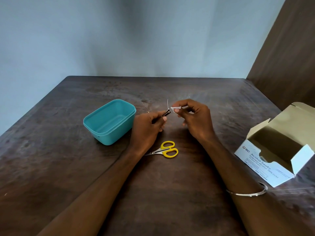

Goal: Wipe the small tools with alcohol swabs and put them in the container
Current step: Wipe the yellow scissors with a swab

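The small dark metal nail clipper [166,112], its thin lever raised upright, is gripped in the curled fingers of the left hand [148,128] above the dark wooden table [170,193], apparently so the working end stays exposed to the white folded alcohol swab [175,108] pinched between thumb and fingertips of the right hand [196,121] just beside it. The teal rectangular plastic container [110,121] stands open near the left hand, within easy reach for depositing, and nothing shows inside it. The yellow-handled small scissors [164,150] lie on the table below the hands, seemingly awaiting wiping, and the opened white cardboard swab box [272,150] sits well apart at the right.
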